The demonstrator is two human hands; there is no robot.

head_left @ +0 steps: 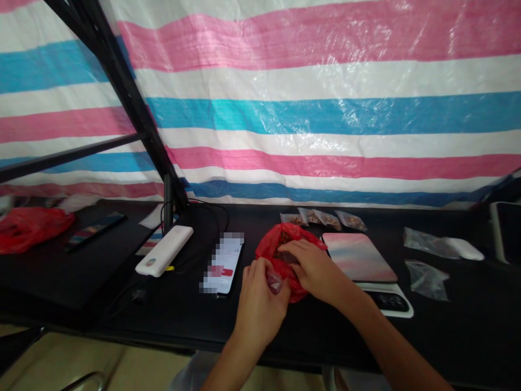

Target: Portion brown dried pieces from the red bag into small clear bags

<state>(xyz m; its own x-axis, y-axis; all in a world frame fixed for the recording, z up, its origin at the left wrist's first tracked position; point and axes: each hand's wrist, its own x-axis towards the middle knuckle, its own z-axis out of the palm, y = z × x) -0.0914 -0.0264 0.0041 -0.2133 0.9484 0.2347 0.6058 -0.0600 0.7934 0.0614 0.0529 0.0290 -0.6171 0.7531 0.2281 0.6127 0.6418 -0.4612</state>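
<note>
A red plastic bag (299, 288) stands on the black table in front of me, its mouth spread and small brown pieces (287, 234) showing inside. My left hand (262, 296) is closed on a small clear plastic bag (274, 281) at the near left side of the red bag. Over the red bag's mouth, my right hand (311, 266) has its fingers bent down towards the brown pieces. Its fingertips are partly hidden, so what they pinch cannot be made out. Right of the red bag lies a scale (360, 258) with a pinkish plate and a dark display.
Several filled clear bags (329, 220) lie behind the red bag. To the right are flat clear bags (427, 279) and a white rounded object (466, 248). Leftward lie a lit phone (223, 266), a white power bank (165, 251) and cables. A black frame post (122, 81) slants up at left.
</note>
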